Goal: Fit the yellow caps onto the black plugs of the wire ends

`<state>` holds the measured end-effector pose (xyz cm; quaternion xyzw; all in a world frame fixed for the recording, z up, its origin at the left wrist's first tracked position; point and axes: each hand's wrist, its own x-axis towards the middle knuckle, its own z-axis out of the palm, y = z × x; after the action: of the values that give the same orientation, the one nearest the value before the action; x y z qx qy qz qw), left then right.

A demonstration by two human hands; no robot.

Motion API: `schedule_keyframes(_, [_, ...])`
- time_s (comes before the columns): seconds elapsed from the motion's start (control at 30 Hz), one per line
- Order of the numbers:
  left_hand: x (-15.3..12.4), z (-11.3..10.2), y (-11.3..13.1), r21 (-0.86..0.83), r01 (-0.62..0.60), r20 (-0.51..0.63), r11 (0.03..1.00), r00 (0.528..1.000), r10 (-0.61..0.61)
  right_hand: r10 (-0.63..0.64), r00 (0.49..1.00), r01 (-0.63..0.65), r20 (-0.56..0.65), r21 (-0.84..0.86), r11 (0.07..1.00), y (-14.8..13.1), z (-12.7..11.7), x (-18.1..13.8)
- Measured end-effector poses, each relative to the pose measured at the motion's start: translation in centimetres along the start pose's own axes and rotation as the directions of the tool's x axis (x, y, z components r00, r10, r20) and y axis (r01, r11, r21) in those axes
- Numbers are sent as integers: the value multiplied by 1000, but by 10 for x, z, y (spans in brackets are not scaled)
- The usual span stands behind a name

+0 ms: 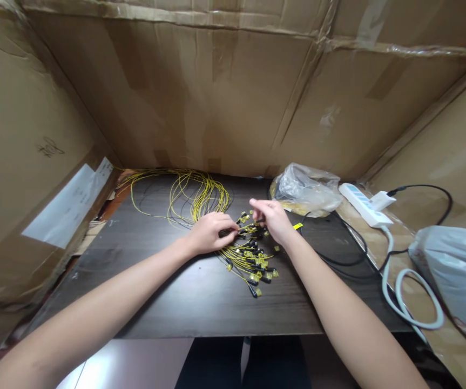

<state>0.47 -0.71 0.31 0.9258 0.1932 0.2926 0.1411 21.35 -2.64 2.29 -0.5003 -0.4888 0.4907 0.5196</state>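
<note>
A bundle of thin yellow cables point(233, 254) lies on the dark tabletop, its ends fanned out to the right. These ends carry black connectors point(252, 292) with small clear-yellow caps point(275, 274). My left hand point(212, 232) rests over the bundle, thumb and forefinger pinched on a yellow cable near its connector end. Just right of it, my right hand point(274, 220) is closed above the connectors with its fingers curled. What those fingers hold is hidden or too small to make out. Behind my left hand, the cables' long loops point(210, 197) spread toward the back.
Cardboard walls point(200, 97) enclose the table point(155, 302) at the back and sides. A clear plastic bag point(308, 186) sits at the back right. Beside it are a white power strip point(364, 208), a black cord point(342, 263) and a white plastic bag point(455, 275).
</note>
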Motion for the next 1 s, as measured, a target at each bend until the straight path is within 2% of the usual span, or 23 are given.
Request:
schedule_keyframes(0.07, [0,-1,0,-26,21,-16,999,1000,-21,-71,993,83,93,-139,987,-2,-1,-3])
schedule_keyframes(0.13, [0,-2,0,-31,35,-19,999,999,-36,-138,981,161,134,-178,971,-4,-1,-4])
schedule_keyframes(0.2, [1,-4,2,-16,17,7,1000,1000,-16,-201,972,225,119,-239,945,-4,-3,-3])
schedule_keyframes(0.3, [1,-6,4,-28,-17,34,999,999,18,-293,956,279,23,-392,877,0,-7,1])
schedule_keyframes(0.33, [1,-7,4,-51,-16,32,999,999,18,-343,939,302,0,-475,827,2,-7,2])
schedule_keyframes(0.4, [0,-8,3,-115,-6,21,993,1000,8,-453,891,356,25,-656,665,7,-8,3])
schedule_keyframes(0.47, [-1,-9,0,-170,2,8,985,1000,-1,-521,846,402,112,-776,486,11,-7,2])
schedule_keyframes(0.53, [-2,-10,-4,-186,-9,-4,982,1000,8,-541,819,433,191,-825,363,14,-5,1])
schedule_keyframes(0.63, [-2,-11,-4,-107,-53,-70,993,996,46,-578,784,449,226,-850,276,19,-4,3])
schedule_keyframes(0.7, [1,-12,3,5,-82,-144,997,986,81,-623,759,435,192,-861,265,24,-4,7])
schedule_keyframes(0.77, [8,-10,18,99,-107,-170,989,978,123,-663,735,400,139,-879,260,28,-6,12])
schedule_keyframes(0.8, [12,-8,28,119,-123,-135,985,981,139,-677,727,376,113,-891,254,30,-7,14])
schedule_keyframes(0.87, [23,-2,53,100,-185,29,978,983,183,-688,721,334,82,-911,242,34,-8,18])
schedule_keyframes(0.93, [38,9,80,43,-234,218,971,951,220,-674,734,324,85,-916,238,36,-9,19])
schedule_keyframes(1.0, [55,24,104,-4,-249,293,969,926,239,-656,749,325,96,-915,238,36,-9,17])
